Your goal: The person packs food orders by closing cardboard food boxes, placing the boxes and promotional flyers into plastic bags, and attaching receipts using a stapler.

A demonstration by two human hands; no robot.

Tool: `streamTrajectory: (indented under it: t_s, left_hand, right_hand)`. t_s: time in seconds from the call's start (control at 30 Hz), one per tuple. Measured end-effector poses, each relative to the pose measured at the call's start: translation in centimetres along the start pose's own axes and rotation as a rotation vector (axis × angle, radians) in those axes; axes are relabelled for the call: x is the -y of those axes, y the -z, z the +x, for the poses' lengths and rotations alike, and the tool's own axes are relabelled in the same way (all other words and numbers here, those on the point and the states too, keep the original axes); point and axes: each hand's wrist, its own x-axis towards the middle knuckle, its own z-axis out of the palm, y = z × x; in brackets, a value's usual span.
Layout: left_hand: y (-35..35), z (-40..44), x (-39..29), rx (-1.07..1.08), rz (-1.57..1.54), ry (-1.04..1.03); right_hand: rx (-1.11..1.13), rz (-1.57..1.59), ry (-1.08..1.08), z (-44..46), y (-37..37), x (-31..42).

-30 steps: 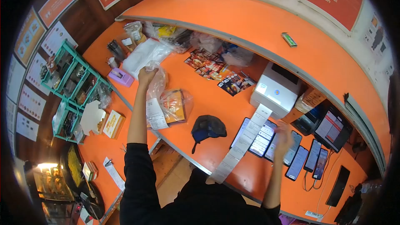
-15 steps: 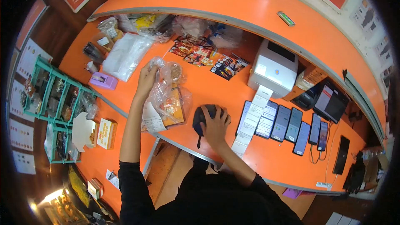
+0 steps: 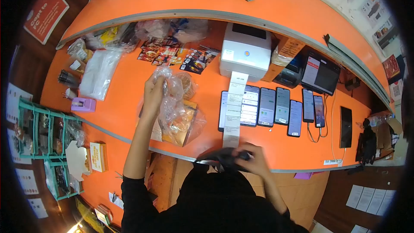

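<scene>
My left hand [image 3: 154, 91] is closed round the gathered neck of a clear plastic bag [image 3: 171, 118]. Inside the bag are an orange-and-brown printed packet [image 3: 183, 123] and a round wrapped item [image 3: 186, 85]. A white paper slip, partly hidden by my forearm, lies against the bag's left side. My right hand [image 3: 254, 160] is at the counter's front edge, close to my body, its fingers curled on a soft black pouch-like item [image 3: 222, 157]. The hand is slightly blurred, and the item's exact kind cannot be made out.
A label printer [image 3: 246, 54] feeds a long paper strip [image 3: 233, 112] over the orange counter [image 3: 202, 103]. Several phones [image 3: 266, 108] lie right of it, before a tablet screen [image 3: 319, 73]. Leaflets [image 3: 198, 59], plastic bags [image 3: 100, 75], a purple tape dispenser [image 3: 83, 105] and green racks [image 3: 43, 133] stand left.
My right hand has drawn the black item from the counter top down to the front edge near my body. My left hand still grips the bag. The view has shifted to the right.
</scene>
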Motion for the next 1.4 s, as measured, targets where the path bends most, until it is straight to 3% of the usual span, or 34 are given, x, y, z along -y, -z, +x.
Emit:
streamTrajectory:
  t_s: [0.1, 0.23, 0.3, 0.37, 0.43, 0.5, 0.53, 0.57, 0.6, 0.67, 0.8, 0.83, 0.87, 0.9, 0.93, 0.97, 1.0, 1.1, 1.13, 1.17, 1.3, 1.4]
  left_hand:
    - [-2.8, -0.5, 0.4, -0.018, 0.010, -0.016]
    - [-6.0, -0.7, 0.6, -0.043, -0.056, -0.059]
    - [-7.1, -0.6, 0.9, -0.075, -0.081, -0.099]
    - [-6.8, 0.2, 2.3, -0.043, -0.016, -0.239]
    - [-5.9, 0.7, 3.5, 0.030, 0.103, -0.346]
    - [-5.5, 0.3, 2.7, -0.076, 0.432, -0.420]
    - [-5.0, -0.1, 2.8, -0.075, 0.436, -0.439]
    - [-4.2, -1.2, 1.4, -0.035, 0.528, -0.360]
    - [-3.8, -2.4, 0.6, -0.127, 0.601, -0.451]
    - [-1.9, -5.4, -1.0, -0.257, 0.695, -0.529]
    - [4.0, -10.2, -1.3, -0.438, 0.498, -0.515]
    - [6.2, -11.4, -0.3, -0.508, 0.470, -0.496]
    - [8.5, -13.0, 1.0, -0.570, 0.502, -0.480]
    - [11.0, -14.7, 2.5, -0.625, 0.534, -0.466]
    - [13.2, -16.4, 4.2, -0.690, 0.530, -0.403]
    - [15.6, -18.3, 5.9, -0.749, 0.527, -0.347]
    - [18.0, -20.3, 7.8, -0.801, 0.530, -0.289]
    - [24.1, -27.1, 10.8, -0.933, 0.503, -0.115]
    - [26.2, -29.7, 13.4, -0.986, 0.425, 0.006]
    - [28.2, -31.8, 14.3, -1.025, 0.449, -0.017]
    - [32.4, -37.3, 16.8, -1.227, 0.461, 0.173]
    - [33.7, -37.8, 17.0, -1.236, 0.406, 0.218]
  right_hand:
    - [-0.064, 0.200, -0.166, -8.7, 10.4, 0.4]
    - [-0.506, -0.134, -0.211, -16.8, 20.2, 2.4]
    - [-0.684, -0.148, -0.318, -17.8, 23.9, -0.1]
    - [-0.529, -0.231, -0.275, -17.3, 27.2, -4.8]
    - [-0.692, -0.522, -0.225, -15.8, 28.3, -9.1]
    - [-0.426, -1.103, -0.347, -16.1, 32.5, -15.6]
    - [-0.402, -1.264, -0.412, -14.6, 33.3, -16.5]
    - [-0.500, -1.279, -0.410, -11.9, 31.9, -15.1]
    - [-0.607, -1.194, -0.311, -9.0, 30.4, -13.8]
    - [-0.578, -0.891, -0.066, -2.1, 24.1, -7.8]
    - [-0.201, -0.342, 0.386, 9.5, 3.0, 6.2]
    - [-0.007, -0.397, 0.407, 11.2, -1.6, 9.9]
    - [0.163, -0.226, 0.482, 13.0, -7.3, 13.2]
    - [0.330, -0.351, 0.733, 15.6, -12.1, 16.4]
    - [0.464, -0.347, 0.682, 18.0, -16.9, 19.0]
    - [0.485, -0.368, 1.040, 21.7, -22.4, 20.6]
    - [0.653, -0.478, 1.078, 27.3, -26.9, 21.0]
    - [0.727, -0.987, 0.831, 41.6, -39.6, 20.3]
    - [0.614, -1.047, 0.860, 46.6, -42.8, 16.8]
    - [0.496, -1.108, 0.893, 51.1, -45.9, 14.3]
    - [0.190, -0.680, 0.843, 54.7, -53.4, 9.9]
    - [-0.012, -0.761, 0.527, 52.9, -57.3, 9.2]
